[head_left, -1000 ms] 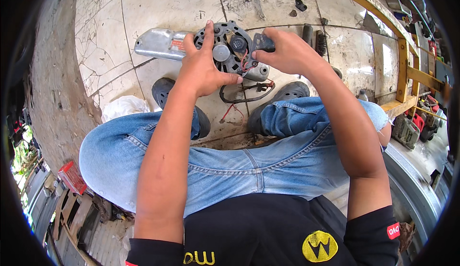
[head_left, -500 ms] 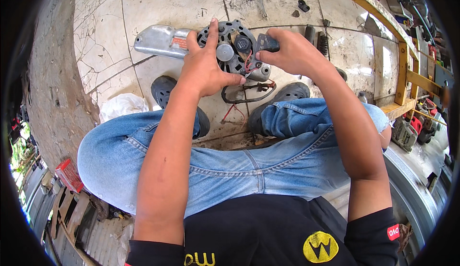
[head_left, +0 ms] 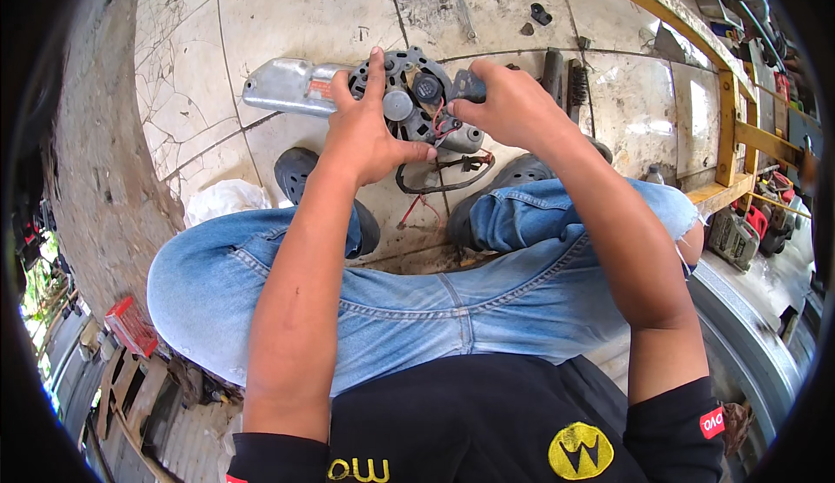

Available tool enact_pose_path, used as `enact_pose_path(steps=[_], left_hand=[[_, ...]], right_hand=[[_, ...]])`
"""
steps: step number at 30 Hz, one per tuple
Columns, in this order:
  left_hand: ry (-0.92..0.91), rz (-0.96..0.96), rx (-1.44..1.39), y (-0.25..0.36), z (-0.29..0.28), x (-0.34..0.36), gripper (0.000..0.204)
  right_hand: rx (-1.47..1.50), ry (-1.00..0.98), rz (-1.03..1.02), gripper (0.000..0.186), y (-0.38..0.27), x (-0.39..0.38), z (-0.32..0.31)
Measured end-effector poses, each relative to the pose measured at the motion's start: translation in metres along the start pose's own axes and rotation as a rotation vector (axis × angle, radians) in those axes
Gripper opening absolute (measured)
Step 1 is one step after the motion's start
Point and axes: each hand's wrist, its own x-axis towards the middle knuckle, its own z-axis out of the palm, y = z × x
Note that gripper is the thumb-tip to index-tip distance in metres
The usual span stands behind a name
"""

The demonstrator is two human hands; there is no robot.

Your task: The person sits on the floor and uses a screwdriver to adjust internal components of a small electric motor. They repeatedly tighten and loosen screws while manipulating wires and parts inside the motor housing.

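A grey alternator (head_left: 398,105), with a slotted round housing, rests on the tiled floor in front of my feet. My left hand (head_left: 361,139) grips its left side, the fingers over the housing and the thumb along the near edge. In my right hand (head_left: 513,107), a small dark flat plate (head_left: 470,88) is pinched at the alternator's right side. Part of the plate is hidden by the fingers. Thin red wires (head_left: 442,117) run over the housing close to it. A dark wiring harness (head_left: 402,177) curves on the floor just nearer to me.
An elongated silver metal cover (head_left: 280,85) lies left of the alternator. Beyond are a spanner (head_left: 463,13) and a small black part (head_left: 541,15). A spring (head_left: 577,84) lies to the right, near a yellow metal frame (head_left: 727,122). A white plastic bag (head_left: 224,200) sits by my left knee.
My right hand and the dark plate have moved slightly left, closer to the alternator's middle. My left hand keeps its grip. The whole view has shifted a little.
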Motion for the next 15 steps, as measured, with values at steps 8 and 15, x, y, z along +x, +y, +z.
enact_pose_path(steps=[8, 15], left_hand=[[0.015, -0.007, -0.032, -0.003, 0.004, 0.0, 0.148], [0.011, -0.016, -0.017, -0.002, 0.002, -0.001, 0.148]], right_hand=[[0.026, 0.092, -0.08, 0.064, 0.012, 0.006, 0.003], [0.025, 0.105, -0.091, 0.057, 0.014, 0.006, 0.006]])
